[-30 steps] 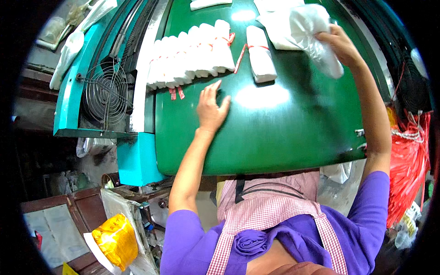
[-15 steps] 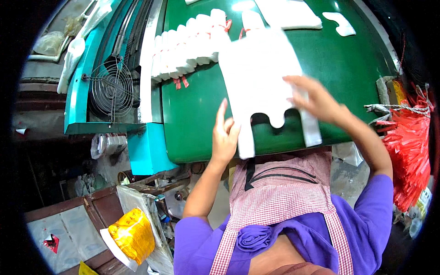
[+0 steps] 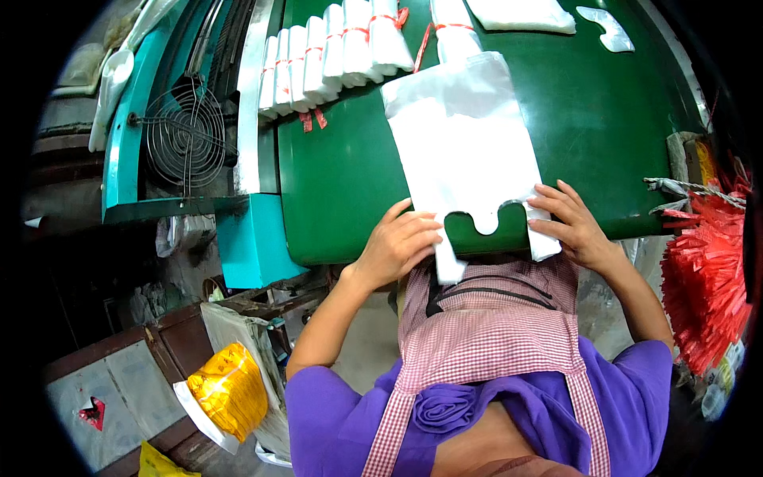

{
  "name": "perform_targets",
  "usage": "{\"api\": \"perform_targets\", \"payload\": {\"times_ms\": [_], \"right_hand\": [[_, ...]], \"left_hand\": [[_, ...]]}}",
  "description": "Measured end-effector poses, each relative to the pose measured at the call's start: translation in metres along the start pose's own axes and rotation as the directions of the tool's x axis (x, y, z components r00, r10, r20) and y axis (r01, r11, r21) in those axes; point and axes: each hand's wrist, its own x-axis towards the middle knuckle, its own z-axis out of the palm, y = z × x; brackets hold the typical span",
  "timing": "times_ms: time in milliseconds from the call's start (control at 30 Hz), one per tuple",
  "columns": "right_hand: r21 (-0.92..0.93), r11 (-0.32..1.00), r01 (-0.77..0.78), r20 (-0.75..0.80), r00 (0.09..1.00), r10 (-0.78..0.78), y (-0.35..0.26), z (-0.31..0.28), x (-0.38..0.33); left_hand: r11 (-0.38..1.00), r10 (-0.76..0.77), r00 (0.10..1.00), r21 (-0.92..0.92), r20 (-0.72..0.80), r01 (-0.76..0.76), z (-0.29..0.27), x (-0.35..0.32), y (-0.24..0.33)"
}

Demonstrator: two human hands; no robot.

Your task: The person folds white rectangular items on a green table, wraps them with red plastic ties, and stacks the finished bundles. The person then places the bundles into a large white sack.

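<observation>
Two handle strips (image 3: pixel 451 268) of one flat white plastic piece (image 3: pixel 469 151) touch your left hand (image 3: pixel 397 246) and right hand (image 3: pixel 582 232), held apart; their grip is unclear. Seven tied rolls (image 3: pixel 315 60) lie behind.

At centre frame, bags (image 3: pixel 469 159) lie on the bench (image 3: pixel 620 119), between the left hand (image 3: pixel 397 245) and right hand (image 3: pixel 579 226). Bundles (image 3: pixel 334 48) lie at upper centre-left, right of a fan guard (image 3: pixel 187 135); strips (image 3: pixel 703 278) occupy the right edge.

I can pass right of the white bags (image 3: pixel 469 151) over the green table (image 3: pixel 612 119) | I get a narrower lane left | tied bundles (image 3: pixel 334 56) block far left, lone bundle (image 3: pixel 454 38) the far end | left hand (image 3: pixel 401 246) and right hand (image 3: pixel 579 226) crowd the near corners
</observation>
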Motion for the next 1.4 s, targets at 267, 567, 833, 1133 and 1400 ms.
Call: {"api": "perform_targets", "payload": {"times_ms": [267, 567, 833, 1133, 1400], "right_hand": [[0.299, 0.915, -0.27, -0.014, 0.958, 0.288, -0.007, 0.034, 0.107], [-0.336, 0.942, -0.012, 0.001, 1.0, 0.014, -0.008, 0.059, 0.098], [-0.041, 0.998, -0.039, -0.073, 0.997, 0.036, -0.013, 0.027, 0.116], [-0.125, 0.989, -0.076, -0.095, 0.993, 0.064, -0.014, 0.046, 0.09], [0.924, -0.352, -0.147, 0.326, 0.784, 0.528, -0.037, 0.047, 0.047]], "left_hand": [[0.925, -0.344, 0.935, 0.141, -0.084, 0.353, 0.002, 0.061, 0.004], [0.941, 0.098, 0.964, 0.339, -0.248, -0.009, 0.05, 0.018, 0.017], [0.837, -0.542, 0.818, 0.039, 0.19, 0.546, -0.01, 0.084, -0.021], [0.881, -0.073, 0.992, 0.46, -0.1, 0.111, 0.014, 0.065, -0.001], [0.975, -0.214, 0.976, 0.05, -0.047, 0.216, -0.001, 0.069, -0.032]]}}
